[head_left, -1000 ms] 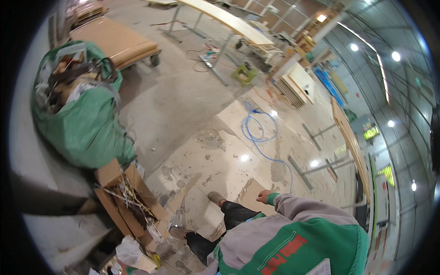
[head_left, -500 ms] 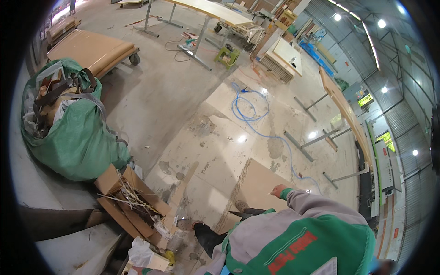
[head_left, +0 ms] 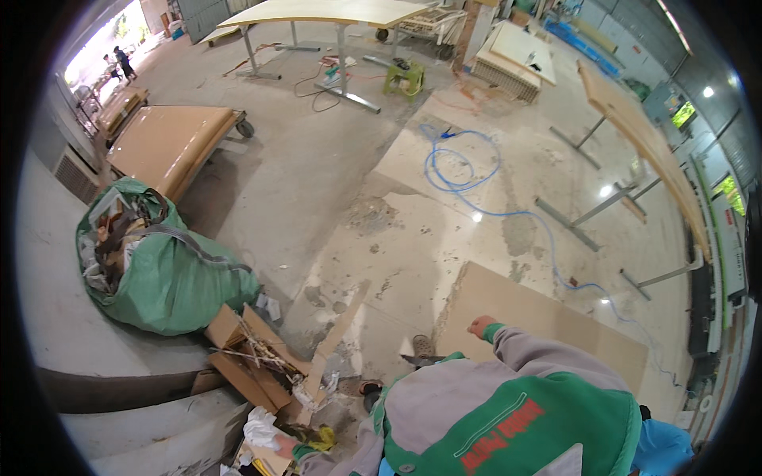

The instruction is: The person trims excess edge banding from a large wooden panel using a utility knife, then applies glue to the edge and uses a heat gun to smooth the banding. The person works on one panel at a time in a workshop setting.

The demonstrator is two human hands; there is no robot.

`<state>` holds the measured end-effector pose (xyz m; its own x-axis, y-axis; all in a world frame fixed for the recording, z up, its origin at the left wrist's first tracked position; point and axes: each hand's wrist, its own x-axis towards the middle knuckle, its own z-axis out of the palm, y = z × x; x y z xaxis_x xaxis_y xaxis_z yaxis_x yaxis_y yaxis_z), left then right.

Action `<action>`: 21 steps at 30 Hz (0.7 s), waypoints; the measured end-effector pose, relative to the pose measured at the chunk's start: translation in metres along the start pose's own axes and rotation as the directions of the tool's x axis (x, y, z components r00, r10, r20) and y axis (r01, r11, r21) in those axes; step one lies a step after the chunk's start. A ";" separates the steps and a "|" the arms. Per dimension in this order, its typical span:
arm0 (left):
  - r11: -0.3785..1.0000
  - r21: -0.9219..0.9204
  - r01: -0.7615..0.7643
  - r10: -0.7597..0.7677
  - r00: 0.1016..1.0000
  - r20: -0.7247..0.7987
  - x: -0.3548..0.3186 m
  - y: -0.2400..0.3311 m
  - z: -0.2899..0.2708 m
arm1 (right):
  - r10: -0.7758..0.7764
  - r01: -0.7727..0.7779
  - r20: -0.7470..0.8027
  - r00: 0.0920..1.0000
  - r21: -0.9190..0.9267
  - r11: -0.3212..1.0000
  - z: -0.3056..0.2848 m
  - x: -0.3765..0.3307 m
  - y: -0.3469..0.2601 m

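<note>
My right hand is closed in a fist above a large flat cardboard sheet on the floor; what it holds, if anything, is hidden. Low on the left, my left hand reaches against a crumpled white piece of plastic or paper. Its fingers are too small and partly covered to read. Close by are a yellow crumpled item and a torn brown cardboard box with thin sticks and scraps in it. My sandalled foot is at the sheet's left edge.
A stuffed green sack stands at left, before a wheeled trolley with brown panels. A blue hose coils across the floor. Tables and a green stool are at the back; another long table is on the right.
The view has tilted and swung left, so the sack, box and hose sit further right. My left hand has come further into view beside the white piece. My right hand remains closed.
</note>
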<state>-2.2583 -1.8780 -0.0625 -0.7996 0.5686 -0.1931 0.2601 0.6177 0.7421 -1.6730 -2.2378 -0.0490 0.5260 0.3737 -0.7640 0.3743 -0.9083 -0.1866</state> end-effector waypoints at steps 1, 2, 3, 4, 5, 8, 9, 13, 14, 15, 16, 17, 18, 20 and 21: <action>0.999 0.014 -0.044 0.043 0.996 0.083 -0.017 0.000 0.000 | -0.008 0.009 -0.013 1.000 0.034 0.999 -0.006 0.015 0.003; 0.993 0.110 -0.052 0.049 0.998 0.033 -0.039 -0.002 0.005 | -0.007 0.009 -0.028 1.000 0.063 0.998 -0.012 0.025 0.011; 0.974 0.225 -0.017 0.022 1.000 -0.019 -0.064 -0.008 0.012 | -0.005 0.009 -0.030 1.000 0.117 0.993 -0.015 0.035 0.013; 0.985 0.165 -0.053 0.054 0.999 -0.002 -0.087 -0.015 0.013 | -0.009 0.014 -0.032 0.999 0.164 0.986 -0.017 0.047 0.009; 0.992 0.113 -0.055 0.054 0.999 0.009 -0.110 -0.020 0.018 | -0.004 0.009 -0.030 1.000 0.198 0.980 -0.022 0.059 0.006; 0.973 0.228 0.032 -0.060 0.991 0.117 -0.160 -0.024 0.031 | -0.190 0.192 -0.045 0.981 0.059 0.980 -0.038 0.087 -0.021; 0.938 0.336 0.087 -0.150 0.974 0.167 -0.172 -0.026 0.032 | -0.244 0.250 -0.075 0.967 0.079 0.965 -0.051 0.099 -0.030; 0.928 0.340 -0.154 0.077 0.970 0.229 -0.188 -0.021 0.066 | -0.235 0.254 -0.110 0.966 0.218 0.942 -0.079 0.127 -0.059; 0.915 0.296 -0.273 0.212 0.951 0.223 -0.185 -0.014 0.081 | -0.237 0.267 -0.145 0.961 0.256 0.929 -0.088 0.137 -0.063; 0.895 0.291 -0.339 0.274 0.931 0.242 -0.180 -0.004 0.100 | -0.206 0.253 -0.181 0.962 0.295 0.922 -0.095 0.144 -0.064; 0.879 0.330 -0.344 0.256 0.925 0.282 -0.175 0.006 0.118 | -0.221 0.273 -0.190 0.956 0.316 0.908 -0.103 0.153 -0.063; 0.887 0.283 -0.364 0.252 0.897 0.364 -0.170 0.020 0.138 | -0.206 0.264 -0.197 0.958 0.342 0.902 -0.110 0.160 -0.060; 0.901 0.284 -0.328 0.170 0.869 0.465 -0.166 0.039 0.163 | -0.154 0.218 -0.188 0.970 0.386 0.896 -0.118 0.167 -0.054; 0.854 0.408 -0.322 0.032 0.816 0.577 -0.165 0.086 0.219 | -0.073 0.138 -0.217 0.974 0.306 0.942 -0.134 0.178 -0.038; 0.896 0.294 -0.334 0.107 0.803 0.586 -0.175 0.105 0.244 | -0.076 0.125 -0.183 0.980 0.272 0.954 -0.144 0.181 -0.027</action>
<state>-1.9592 -1.7802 -0.1070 -0.2972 0.8413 -0.4515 0.6592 0.5229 0.5404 -1.4782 -2.1189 -0.0933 0.6271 0.4697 -0.6214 0.2153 -0.8712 -0.4412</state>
